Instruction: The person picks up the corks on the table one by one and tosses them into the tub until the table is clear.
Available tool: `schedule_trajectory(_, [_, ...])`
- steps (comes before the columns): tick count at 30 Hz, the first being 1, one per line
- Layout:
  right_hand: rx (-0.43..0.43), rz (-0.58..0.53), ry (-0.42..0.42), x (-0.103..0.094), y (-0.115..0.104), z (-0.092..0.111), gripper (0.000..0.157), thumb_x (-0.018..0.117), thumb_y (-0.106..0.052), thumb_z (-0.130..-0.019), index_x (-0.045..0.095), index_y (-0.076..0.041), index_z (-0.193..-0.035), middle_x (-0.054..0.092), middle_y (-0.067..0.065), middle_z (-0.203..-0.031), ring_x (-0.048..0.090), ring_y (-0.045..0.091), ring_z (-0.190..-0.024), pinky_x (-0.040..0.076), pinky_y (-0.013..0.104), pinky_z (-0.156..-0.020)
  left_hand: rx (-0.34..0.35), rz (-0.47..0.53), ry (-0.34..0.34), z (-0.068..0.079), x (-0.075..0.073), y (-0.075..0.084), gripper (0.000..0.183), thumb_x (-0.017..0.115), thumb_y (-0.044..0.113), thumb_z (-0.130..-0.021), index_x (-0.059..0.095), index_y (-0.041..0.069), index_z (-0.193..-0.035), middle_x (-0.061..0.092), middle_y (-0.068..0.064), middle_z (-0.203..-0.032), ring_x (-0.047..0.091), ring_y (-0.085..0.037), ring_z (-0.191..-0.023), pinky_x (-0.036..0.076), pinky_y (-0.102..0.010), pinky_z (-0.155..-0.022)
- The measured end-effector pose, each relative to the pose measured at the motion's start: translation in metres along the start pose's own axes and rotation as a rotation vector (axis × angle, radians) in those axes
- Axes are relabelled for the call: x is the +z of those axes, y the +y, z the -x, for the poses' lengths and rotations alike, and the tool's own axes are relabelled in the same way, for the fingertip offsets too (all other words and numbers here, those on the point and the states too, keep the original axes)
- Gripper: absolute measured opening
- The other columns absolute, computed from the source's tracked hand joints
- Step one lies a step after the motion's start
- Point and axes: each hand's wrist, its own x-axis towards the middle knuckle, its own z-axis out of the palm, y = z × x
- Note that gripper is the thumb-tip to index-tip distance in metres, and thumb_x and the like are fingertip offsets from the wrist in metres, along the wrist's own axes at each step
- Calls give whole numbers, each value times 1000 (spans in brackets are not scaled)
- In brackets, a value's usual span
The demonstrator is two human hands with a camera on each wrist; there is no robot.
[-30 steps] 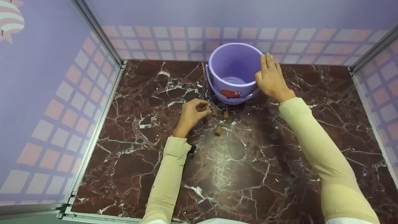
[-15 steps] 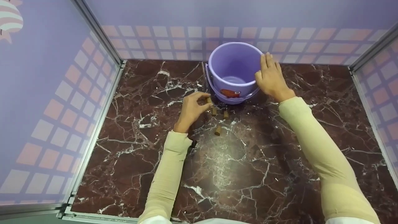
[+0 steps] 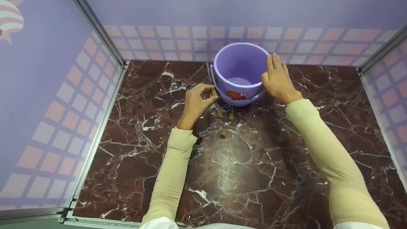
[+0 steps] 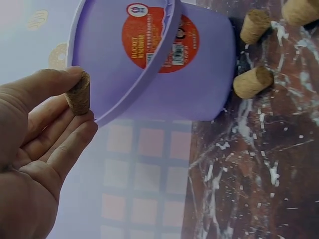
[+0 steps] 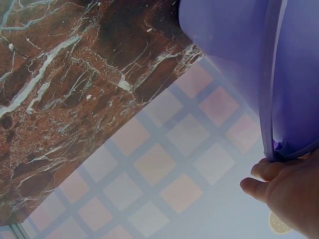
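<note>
In the head view a purple bucket (image 3: pixel 254 92) stands upright near the back wall, its handle hanging down in front. My left hand (image 3: pixel 194 103) is raised at the bucket's left side and pinches a tapered brown cork (image 4: pixel 79 97) between thumb and fingers, level with the rim in the left wrist view. Three more corks stay on the table: one cork (image 3: pixel 219 114) and another cork (image 3: pixel 231 116) close before the bucket, a third cork (image 3: pixel 223 133) nearer me. My right hand (image 3: pixel 279 79) rests on the right side of the bucket's rim, fingers straight.
The dark red marble tabletop (image 3: pixel 248 178) is edged by a metal frame (image 3: pixel 105 127) on the left. Lilac panels with a checked pattern enclose it; the back panel (image 3: pixel 178 44) rises right behind the bucket.
My left hand has lifted the cork off the table and moved away from me, up beside the bucket's rim. My right hand and the bucket have stayed in place.
</note>
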Motion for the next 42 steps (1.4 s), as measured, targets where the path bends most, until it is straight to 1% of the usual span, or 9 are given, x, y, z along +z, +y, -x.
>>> schedule_trajectory(3, [2,-5,2,1,1,1,73,33,-23,-104,12,12,-164,7,34,-171,4,44,-161,-1,51,-131,11,5,13,-4,0,4,31,90,0,-83,77,-9,-110,76,-17,-106,75,-28,-98,60,-25,-89])
schedule_trajectory(10, [6,-9,1,2,1,1,73,33,-23,-104,11,11,-164,6,33,-172,2,44,-161,-2,50,-131,77,-41,62,-11,3,12,30,89,0,-83,78,-6,-110,77,-15,-107,75,-27,-97,57,-27,-94])
schedule_trajectory(14, [5,-9,2,2,1,1,73,33,-23,-105,11,12,-164,6,33,-172,2,43,-161,-2,51,-131,101,-12,82,-14,6,16,29,88,-2,-84,78,-8,-111,76,-17,-109,74,-28,-99,58,-25,-94])
schedule_trajectory(18, [3,-6,1,2,1,1,72,32,-23,-105,11,12,-164,6,34,-172,2,43,-161,-2,52,-131,104,17,100,-19,9,21,30,88,-4,-84,77,-9,-111,75,-19,-112,74,-29,-102,57,-23,-96])
schedule_trajectory(20, [1,-6,-1,1,0,1,72,31,-24,-105,11,12,-164,6,34,-172,2,43,-161,-2,52,-131,108,31,106,-22,10,24,31,88,-4,-84,76,-10,-111,75,-20,-113,74,-30,-103,58,-25,-96])
schedule_trajectory(24, [2,-5,-1,1,-1,1,72,31,-23,-105,11,12,-164,7,34,-171,2,43,-161,-1,52,-131,123,48,105,-27,12,30,32,88,-3,-84,76,-11,-113,74,-21,-113,74,-29,-103,58,-25,-95])
schedule_trajectory(32, [4,0,0,3,1,1,73,33,-22,-104,11,13,-164,7,34,-171,3,44,-161,-2,51,-131,185,6,80,-35,18,36,30,87,-4,-85,76,-11,-112,74,-21,-110,73,-30,-101,56,-20,-96])
schedule_trajectory(38, [-1,-3,5,3,1,1,72,34,-22,-104,11,13,-164,7,35,-171,3,44,-161,-1,52,-131,195,-6,68,-40,24,36,27,85,-4,-86,76,-12,-111,75,-20,-108,72,-29,-101,55,-19,-95])
schedule_trajectory(42, [-3,-6,10,3,1,0,72,33,-22,-105,11,13,-164,7,34,-171,3,44,-161,-2,51,-131,185,-9,56,-43,28,35,28,85,-3,-87,75,-11,-112,75,-19,-108,72,-29,-101,55,-19,-95])
